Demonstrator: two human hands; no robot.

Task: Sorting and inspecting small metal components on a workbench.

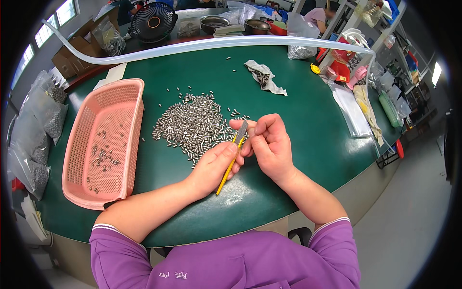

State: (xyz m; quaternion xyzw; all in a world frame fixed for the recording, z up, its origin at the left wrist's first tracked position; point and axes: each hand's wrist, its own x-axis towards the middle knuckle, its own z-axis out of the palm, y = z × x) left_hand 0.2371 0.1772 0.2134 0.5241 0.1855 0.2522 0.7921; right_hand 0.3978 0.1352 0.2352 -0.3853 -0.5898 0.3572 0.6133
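Note:
My left hand (pixel 214 166) grips a thin yellow utility knife (pixel 230 164) whose grey blade points up toward my right fingers. My right hand (pixel 269 144) pinches something very small at the blade tip; it is too small to tell what. Both hands hover over the green table (pixel 298 106), just right of a big heap of small silver metal pins (pixel 195 125). A pink plastic basket (pixel 84 190) lies left of the heap with several pins scattered inside.
Clear bags of pins (pixel 41 120) line the left edge. A crumpled white bag (pixel 264 77) lies beyond the heap. A clear hose (pixel 202 45) curves along the far edge, with a black fan (pixel 153 21), bowls and boxes behind. Another person (pixel 317 17) sits far off.

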